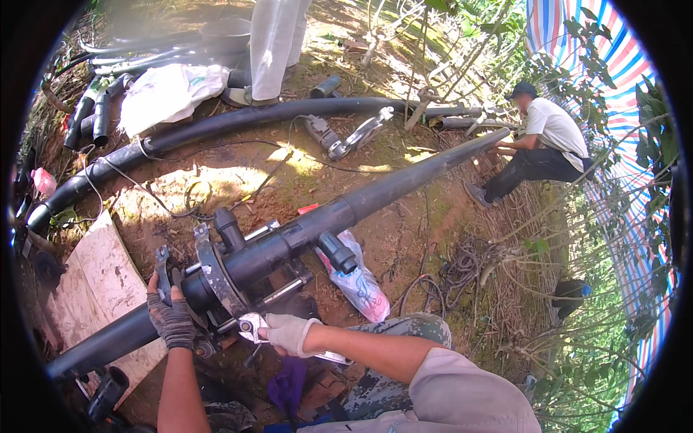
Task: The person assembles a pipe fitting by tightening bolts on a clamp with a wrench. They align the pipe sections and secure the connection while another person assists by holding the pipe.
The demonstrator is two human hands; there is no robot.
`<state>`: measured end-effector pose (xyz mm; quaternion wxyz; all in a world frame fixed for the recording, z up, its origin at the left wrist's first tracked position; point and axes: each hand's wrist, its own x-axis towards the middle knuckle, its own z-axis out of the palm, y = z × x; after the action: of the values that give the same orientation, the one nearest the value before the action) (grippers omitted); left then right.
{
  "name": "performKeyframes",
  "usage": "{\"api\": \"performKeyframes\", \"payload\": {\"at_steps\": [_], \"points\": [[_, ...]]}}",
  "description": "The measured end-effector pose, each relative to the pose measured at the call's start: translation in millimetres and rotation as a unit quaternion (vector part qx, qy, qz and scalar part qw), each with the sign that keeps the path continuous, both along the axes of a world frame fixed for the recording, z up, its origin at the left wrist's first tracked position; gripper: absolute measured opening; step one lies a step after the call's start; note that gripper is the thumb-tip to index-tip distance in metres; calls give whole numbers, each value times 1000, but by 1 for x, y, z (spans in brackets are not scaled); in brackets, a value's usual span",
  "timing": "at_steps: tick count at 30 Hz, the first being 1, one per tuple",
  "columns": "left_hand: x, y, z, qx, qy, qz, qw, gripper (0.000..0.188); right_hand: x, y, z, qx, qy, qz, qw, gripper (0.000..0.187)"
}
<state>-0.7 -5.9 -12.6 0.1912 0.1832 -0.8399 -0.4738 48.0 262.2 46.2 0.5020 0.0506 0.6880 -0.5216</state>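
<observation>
A long black pipe (375,189) with side outlets runs from the lower left up to the right, held in a metal pipe clamp frame with a curved clamp ring (216,278) around it. My left hand (173,317), in a grey fingerless glove, is closed on a second, raised clamp half (164,268) beside the pipe. My right hand (290,335), in a pale glove, grips a silver wrench (253,327), its head at the lower side of the clamp ring. Its handle comes out below my wrist. The fastener under the wrench head is hard to make out.
A co-worker (552,133) crouches at the pipe's far end; another person's legs (273,50) stand beyond. A curved black pipe (289,110) and a loose clamp (339,141) lie behind. A board (108,270), a plastic bag (361,285) and coiled rope (462,270) lie around.
</observation>
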Motion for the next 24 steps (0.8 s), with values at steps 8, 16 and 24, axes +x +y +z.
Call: {"api": "performKeyframes", "payload": {"at_steps": [8, 16, 24], "points": [[0, 1, 0, -4, -6, 3, 1000, 51, 3, 0, -6, -6, -1, -25, 1000, 23], [-1, 0, -2, 15, 1, 8, 1000, 51, 3, -1, -2, -14, -19, -43, 999, 22], [0, 0, -1, -3, -5, 1, 1000, 51, 3, 0, 0, -12, -15, -39, 999, 21]]}}
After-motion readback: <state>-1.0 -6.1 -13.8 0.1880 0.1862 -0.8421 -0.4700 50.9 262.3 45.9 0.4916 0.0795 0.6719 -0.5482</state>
